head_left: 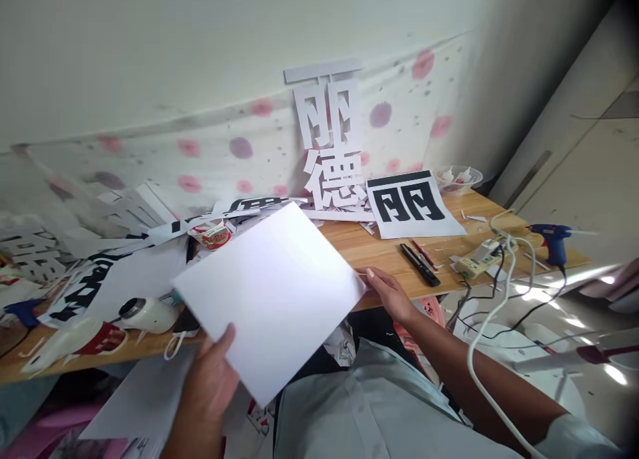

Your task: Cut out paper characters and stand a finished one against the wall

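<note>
I hold a blank white board over the near edge of a wooden table. My left hand grips its lower corner, thumb on top. My right hand pinches its right corner with fingers closed along the edge. White cut-out characters lean against the flowered cloth on the wall behind. A printed sheet with a black character lies on the table to the right.
Two black pens lie near the table's front. A blue glue gun, a power strip and cables sit at the right end. Paper scraps, a red-and-white cup and a white device crowd the left.
</note>
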### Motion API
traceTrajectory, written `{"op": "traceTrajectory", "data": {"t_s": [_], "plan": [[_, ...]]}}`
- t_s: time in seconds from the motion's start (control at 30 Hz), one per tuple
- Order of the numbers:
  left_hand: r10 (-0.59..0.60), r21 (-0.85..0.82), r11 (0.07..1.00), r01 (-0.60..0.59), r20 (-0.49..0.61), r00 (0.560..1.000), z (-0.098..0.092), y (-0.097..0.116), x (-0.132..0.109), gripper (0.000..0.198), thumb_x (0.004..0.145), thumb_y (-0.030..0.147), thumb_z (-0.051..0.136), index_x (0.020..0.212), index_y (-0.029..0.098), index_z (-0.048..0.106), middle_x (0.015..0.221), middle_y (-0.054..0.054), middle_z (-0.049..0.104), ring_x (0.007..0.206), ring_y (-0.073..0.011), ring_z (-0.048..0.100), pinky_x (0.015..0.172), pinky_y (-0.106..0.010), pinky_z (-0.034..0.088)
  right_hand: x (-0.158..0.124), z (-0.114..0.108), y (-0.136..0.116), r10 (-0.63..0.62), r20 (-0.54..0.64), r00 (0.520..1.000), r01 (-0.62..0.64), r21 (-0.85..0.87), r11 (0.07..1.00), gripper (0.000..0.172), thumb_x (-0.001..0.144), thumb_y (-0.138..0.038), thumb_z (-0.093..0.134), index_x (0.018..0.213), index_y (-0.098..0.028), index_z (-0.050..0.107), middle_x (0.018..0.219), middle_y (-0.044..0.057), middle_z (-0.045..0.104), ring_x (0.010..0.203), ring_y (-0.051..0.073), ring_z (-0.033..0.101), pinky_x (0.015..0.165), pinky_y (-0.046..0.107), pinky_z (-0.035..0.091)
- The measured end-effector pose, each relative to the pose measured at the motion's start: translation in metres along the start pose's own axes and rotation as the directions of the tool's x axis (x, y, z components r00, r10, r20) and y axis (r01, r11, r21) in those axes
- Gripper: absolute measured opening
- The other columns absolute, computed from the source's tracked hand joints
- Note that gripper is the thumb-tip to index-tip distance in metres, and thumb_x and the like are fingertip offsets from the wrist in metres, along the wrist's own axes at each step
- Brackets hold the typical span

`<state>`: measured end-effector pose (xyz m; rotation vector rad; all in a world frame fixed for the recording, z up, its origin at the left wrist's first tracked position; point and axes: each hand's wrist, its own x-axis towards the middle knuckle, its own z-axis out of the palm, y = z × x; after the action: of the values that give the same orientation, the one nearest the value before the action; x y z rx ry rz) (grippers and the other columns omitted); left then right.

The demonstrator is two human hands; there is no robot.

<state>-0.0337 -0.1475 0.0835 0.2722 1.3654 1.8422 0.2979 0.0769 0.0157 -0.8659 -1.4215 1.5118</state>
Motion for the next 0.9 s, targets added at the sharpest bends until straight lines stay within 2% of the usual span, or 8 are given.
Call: {"op": "traceTrajectory", "data": {"t_s": [0.07, 0.13, 0.2, 0.27, 0.4, 0.63, 0.8, 0.9], "plan": [[-0.055, -0.013, 0.998, 0.055, -0.020, 0.998, 0.024, -0.017, 0.007, 0.041, 0.097, 0.026, 0.081, 0.137, 0.033, 0.078, 0.131, -0.003, 0.083, 0.144, -0.0381, 0.065, 0.119, -0.054, 0.057, -0.005, -0.009, -0.006, 0.045, -0.057, 0.997, -0.040, 0.076, 0.996, 0.058, 0.093, -0.075, 0.075, 0.116, -0.022, 0.085, 0.117, 0.009, 0.083, 0.102, 0.029, 0.075, 0.084, 0.038, 0.063], [-0.111, -0.039, 0.993, 0.111, 0.000, 0.994, 0.049, -0.035, 0.012, 0.048, 0.093, 0.022, 0.083, 0.141, 0.028, 0.076, 0.131, -0.008, 0.083, 0.144, -0.0392, 0.066, 0.122, -0.057, 0.056, -0.010, -0.023, -0.006, 0.128, -0.131, 0.983, -0.103, 0.176, 0.979, 0.057, 0.081, -0.070, 0.089, 0.109, -0.021, 0.085, 0.103, 0.008, 0.083, 0.087, 0.027, 0.074, 0.075, 0.038, 0.063], [-0.138, -0.079, 0.987, 0.141, 0.052, 0.989, 0.069, -0.051, 0.014, 0.049, 0.096, 0.024, 0.083, 0.144, 0.024, 0.074, 0.137, -0.012, 0.081, 0.145, -0.0390, 0.066, 0.124, -0.057, 0.054, -0.015, -0.039, -0.003, 0.197, -0.178, 0.964, -0.145, 0.266, 0.953, 0.056, 0.072, -0.063, 0.098, 0.105, -0.020, 0.084, 0.092, 0.006, 0.082, 0.075, 0.025, 0.072, 0.067, 0.038, 0.063], [-0.162, -0.140, 0.975, 0.173, 0.087, 0.983, 0.080, -0.060, 0.015, 0.047, 0.101, 0.031, 0.078, 0.147, 0.022, 0.072, 0.144, -0.013, 0.077, 0.148, -0.0377, 0.063, 0.125, -0.055, 0.053, -0.019, -0.054, 0.000, 0.212, -0.214, 0.953, -0.141, 0.307, 0.941, 0.054, 0.069, -0.058, 0.101, 0.104, -0.020, 0.085, 0.091, 0.006, 0.082, 0.073, 0.024, 0.071, 0.065, 0.037, 0.063], [-0.175, -0.241, 0.949, 0.202, 0.128, 0.976, 0.087, -0.067, 0.022, 0.050, 0.107, 0.042, 0.071, 0.154, 0.026, 0.068, 0.147, -0.011, 0.076, 0.152, -0.0356, 0.059, 0.127, -0.053, 0.052, -0.028, -0.067, 0.001, 0.225, -0.292, 0.930, -0.123, 0.329, 0.936, 0.048, 0.068, -0.053, 0.102, 0.099, -0.020, 0.086, 0.087, 0.005, 0.081, 0.069, 0.021, 0.069, 0.059, 0.032, 0.061], [-0.150, -0.252, 0.945, 0.210, 0.236, 0.960, 0.096, -0.065, 0.037, 0.060, 0.105, 0.059, 0.070, 0.153, 0.022, 0.070, 0.146, -0.015, 0.076, 0.148, -0.0391, 0.062, 0.122, -0.055, 0.055, -0.036, -0.067, 0.006, 0.272, -0.333, 0.903, -0.145, 0.360, 0.922, 0.047, 0.066, -0.051, 0.103, 0.096, -0.020, 0.084, 0.083, 0.005, 0.080, 0.065, 0.020, 0.069, 0.053, 0.031, 0.061], [-0.072, -0.269, 0.953, 0.140, 0.251, 0.965, 0.105, -0.064, 0.045, 0.047, 0.104, 0.044, 0.076, 0.140, 0.015, 0.075, 0.140, -0.017, 0.078, 0.137, -0.0375, 0.071, 0.116, -0.053, 0.059, -0.032, -0.069, 0.010, 0.293, -0.356, 0.887, -0.151, 0.376, 0.914, 0.046, 0.067, -0.045, 0.102, 0.099, -0.018, 0.083, 0.084, 0.006, 0.080, 0.065, 0.020, 0.070, 0.053, 0.032, 0.062], [0.000, -0.262, 0.963, 0.069, 0.256, 0.967, 0.110, -0.064, 0.050, 0.038, 0.098, 0.035, 0.084, 0.129, 0.014, 0.078, 0.132, -0.016, 0.082, 0.124, -0.0358, 0.077, 0.111, -0.052, 0.061, -0.024, -0.073, 0.009, 0.316, -0.413, 0.854, -0.144, 0.396, 0.907, 0.049, 0.063, -0.039, 0.104, 0.101, -0.018, 0.082, 0.083, 0.005, 0.080, 0.065, 0.020, 0.070, 0.052, 0.030, 0.062]]}}
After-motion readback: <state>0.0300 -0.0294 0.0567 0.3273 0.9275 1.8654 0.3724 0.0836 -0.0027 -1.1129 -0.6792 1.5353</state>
